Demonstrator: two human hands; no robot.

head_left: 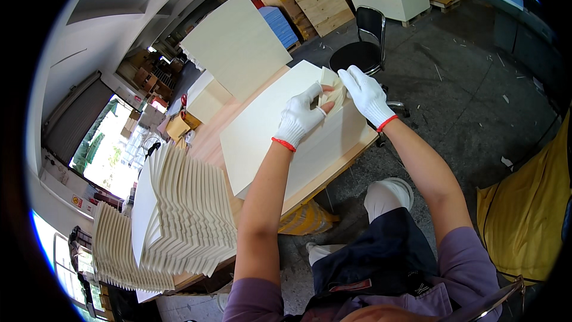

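both gloved hands, left hand (300,116) and right hand (366,94), pinch a small folded cream sheet (331,90) at the far right corner of the bench (205,143), above a large cream sheet stack (280,137). fanned cream sheets (179,214) fill the near left edge. black stool (363,48) stands beyond on open grey floor (471,95). yellow bag (527,220) at right.

the folded cream sheet (331,90) is mostly covered by both gloved hands, so can't tell its shape. the counter (208,137) edge under the fanned stack of sheets (179,214) is hidden. stuff beyond that stack is too blurry to make out.
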